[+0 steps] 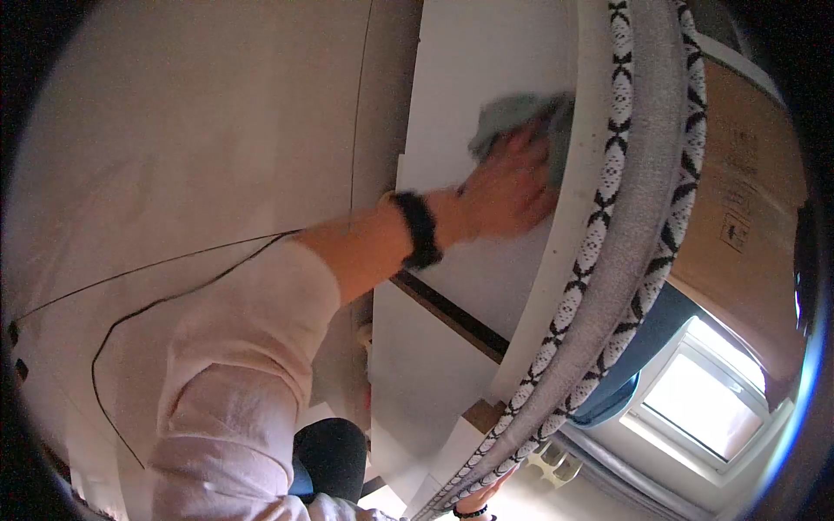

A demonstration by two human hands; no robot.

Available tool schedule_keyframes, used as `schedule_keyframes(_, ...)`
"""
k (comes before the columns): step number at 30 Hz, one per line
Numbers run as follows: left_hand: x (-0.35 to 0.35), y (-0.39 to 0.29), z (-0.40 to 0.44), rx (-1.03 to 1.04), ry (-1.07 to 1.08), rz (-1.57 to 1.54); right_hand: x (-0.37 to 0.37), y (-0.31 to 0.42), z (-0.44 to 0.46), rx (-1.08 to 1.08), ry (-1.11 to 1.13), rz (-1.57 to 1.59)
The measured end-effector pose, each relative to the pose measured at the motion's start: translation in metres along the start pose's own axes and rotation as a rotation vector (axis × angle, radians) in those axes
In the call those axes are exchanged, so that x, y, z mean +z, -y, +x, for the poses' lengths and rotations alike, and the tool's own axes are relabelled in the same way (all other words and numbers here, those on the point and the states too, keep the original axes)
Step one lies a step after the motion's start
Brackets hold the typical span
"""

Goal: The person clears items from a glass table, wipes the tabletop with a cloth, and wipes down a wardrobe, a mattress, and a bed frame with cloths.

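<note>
My left hand (512,182), in a pale pink sleeve with a black band at the wrist, presses a grey-green cloth (512,113) against a white panel (452,78). The hand and cloth are smeared by motion, but the fingers lie over the cloth. Only part of my right hand (479,500) shows at the bottom edge, wearing a dark bracelet. It is beside the lower end of a long grey padded edge (638,174) with black-and-white patterned trim, like a mattress side. Its fingers are mostly hidden.
A cardboard box (730,191) stands beyond the padded edge. Lower right is a bright window (708,395). A thin dark cable (165,300) runs across the pale surface at left. A dark strip (452,317) crosses between the white panels. My dark-clad knee (330,456) shows below.
</note>
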State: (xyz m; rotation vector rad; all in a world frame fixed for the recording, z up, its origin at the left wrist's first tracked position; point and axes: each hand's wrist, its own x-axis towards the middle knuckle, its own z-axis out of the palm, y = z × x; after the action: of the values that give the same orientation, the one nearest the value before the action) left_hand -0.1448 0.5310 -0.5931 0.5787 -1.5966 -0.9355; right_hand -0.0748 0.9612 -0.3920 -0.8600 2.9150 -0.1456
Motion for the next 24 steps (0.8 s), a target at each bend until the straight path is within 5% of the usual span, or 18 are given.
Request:
schedule_keyframes(2, 0.002, 0.020, 0.048, -0.115, -0.184, 0.184, -0.002, -0.004, -0.005, 0.019, -0.003, 0.018)
schedule_keyframes(4, -0.004, 0.059, 0.091, -0.408, -0.251, 0.030, -0.003, -0.006, -0.007, 0.034, -0.006, 0.024)
schedule_keyframes(5, -0.014, 0.077, 0.089, -0.387, -0.128, 0.230, -0.004, -0.007, -0.008, 0.041, -0.001, 0.027)
schedule_keyframes(11, 0.052, 0.134, -0.061, -0.693, -0.091, 0.165, -0.002, -0.012, -0.011, 0.049, -0.013, 0.055)
schedule_keyframes(15, 0.053, 0.058, -0.160, -0.599, 0.304, 0.198, 0.003, -0.017, -0.009, 0.036, -0.019, 0.093)
schedule_keyframes(18, 0.056, 0.022, -0.137, -0.722, 0.097, -0.095, 0.010, -0.024, -0.002, 0.033, -0.039, 0.272)
schedule_keyframes(21, 0.026, -0.012, -0.074, -0.515, -0.046, -0.091, 0.010, 0.003, 0.015, -0.082, -0.004, 0.185)
schedule_keyframes(24, 0.010, -0.053, -0.076, -0.282, -0.010, -0.432, 0.003, -0.006, 0.011, -0.126, -0.011, 0.007)
